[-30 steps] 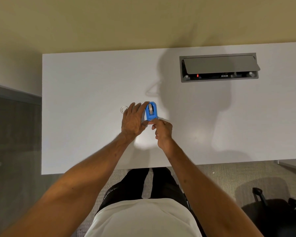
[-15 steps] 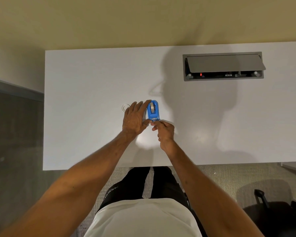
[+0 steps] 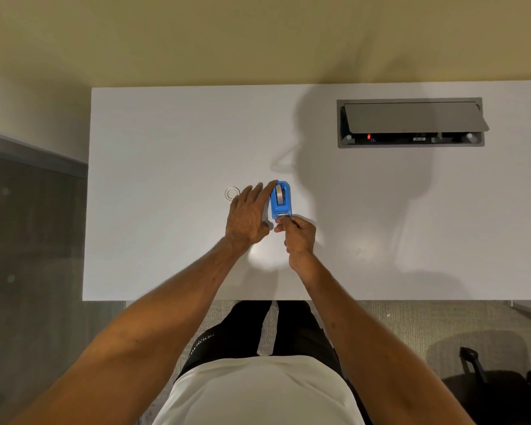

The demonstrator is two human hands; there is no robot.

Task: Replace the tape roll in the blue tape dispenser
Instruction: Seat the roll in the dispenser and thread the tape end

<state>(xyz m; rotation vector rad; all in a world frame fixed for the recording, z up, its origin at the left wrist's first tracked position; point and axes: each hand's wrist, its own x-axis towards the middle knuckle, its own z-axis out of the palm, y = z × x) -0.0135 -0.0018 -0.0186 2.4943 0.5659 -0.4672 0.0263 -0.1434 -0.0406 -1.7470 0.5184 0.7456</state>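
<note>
Near the middle of the frame, a small blue plastic tape dispenser (image 3: 280, 200) stands on the white desk (image 3: 166, 142), its cutter end turned toward the person. A grey-looking roll of tape (image 3: 279, 193) sits in its cradle, so the fresh roll appears to be seated already. Just left of the dispenser, partly hidden by fingertips, lies a thin clear ring (image 3: 232, 193), probably the spent core of the old roll.

The left hand (image 3: 248, 216) lies spread and nearly flat against the dispenser's left side, fingers extended along it, bracing rather than gripping. The right hand (image 3: 298, 233) is curled just below the cutter end, thumb and forefinger pinched together at the blade; it is likely holding the free end of the tape, though the strip itself is too fine to make out.

The step in hand seems to be threading the tape end across the cutter. Next, the tape should be drawn out straight and pressed onto the serrated edge while the left hand keeps the light body from sliding or tipping.

At the upper right of the frame, a grey cable hatch (image 3: 411, 122) is set into the desk, well apart from the work.
</note>
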